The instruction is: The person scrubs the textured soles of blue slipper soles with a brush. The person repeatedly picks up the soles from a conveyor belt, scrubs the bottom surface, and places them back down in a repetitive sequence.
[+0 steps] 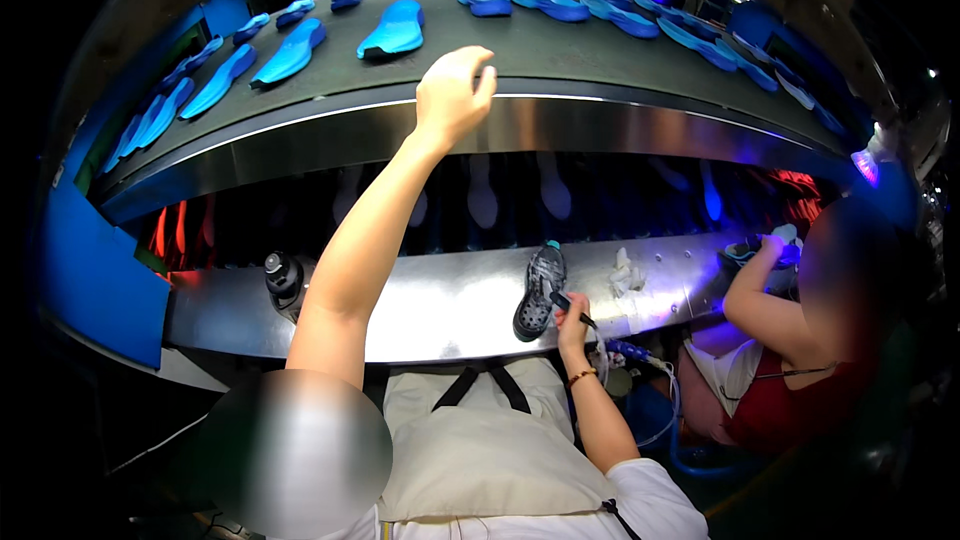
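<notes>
My left arm stretches over the steel edge of the belt, and my left hand hangs just short of a bright blue shoe sole. Its thumb stands apart from the bent fingers, and nothing shows in it. Low on the right, my right hand grips a small black brush-like tool with a dark block at its tip. That tip is at the side of a dark shoe part, which lies lengthwise on the steel ledge. The shoe part has a dotted, shiny surface and a teal end.
Several blue soles lie across the dark conveyor belt. Under it, pale soles sit on a lower level. A black canister and crumpled white tissue rest on the ledge. At right, a co-worker's hand holds a shoe part.
</notes>
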Demonstrator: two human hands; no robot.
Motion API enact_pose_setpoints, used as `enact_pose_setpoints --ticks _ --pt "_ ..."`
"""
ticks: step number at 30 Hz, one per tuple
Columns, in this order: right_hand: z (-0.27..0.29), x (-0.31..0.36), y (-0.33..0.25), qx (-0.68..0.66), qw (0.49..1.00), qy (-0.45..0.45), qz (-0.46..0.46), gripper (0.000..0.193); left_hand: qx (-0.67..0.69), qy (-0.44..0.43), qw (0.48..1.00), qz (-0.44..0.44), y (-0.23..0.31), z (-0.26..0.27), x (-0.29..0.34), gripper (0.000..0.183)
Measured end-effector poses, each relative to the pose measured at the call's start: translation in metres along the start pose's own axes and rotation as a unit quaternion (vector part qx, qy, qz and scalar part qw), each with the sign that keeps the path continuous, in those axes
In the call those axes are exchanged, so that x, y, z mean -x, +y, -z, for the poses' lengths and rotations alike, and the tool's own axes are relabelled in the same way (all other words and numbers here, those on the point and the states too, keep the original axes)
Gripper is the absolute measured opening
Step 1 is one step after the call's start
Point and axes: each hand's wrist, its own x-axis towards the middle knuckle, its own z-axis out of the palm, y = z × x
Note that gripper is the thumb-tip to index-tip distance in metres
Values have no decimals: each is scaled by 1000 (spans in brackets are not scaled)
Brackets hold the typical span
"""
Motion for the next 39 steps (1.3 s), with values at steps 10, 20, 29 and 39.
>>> enact_pose_setpoints --ticks 10,20,29,39 --pt "-42 -11 -7 -97 990 93 -49 34 -208 85 954 -201 -13 -19 13 13" --pt "-75 -5 -20 -360 865 72 -342 63 -213 103 949 -210 -15 -25 12 13" --pt "3 -47 11 -108 955 -28 -276 47 -255 84 945 -189 -8 -20 17 18" --pt "9 -42 1 -461 752 15 -471 49 -177 -87 974 -115 5 -11 1 17"
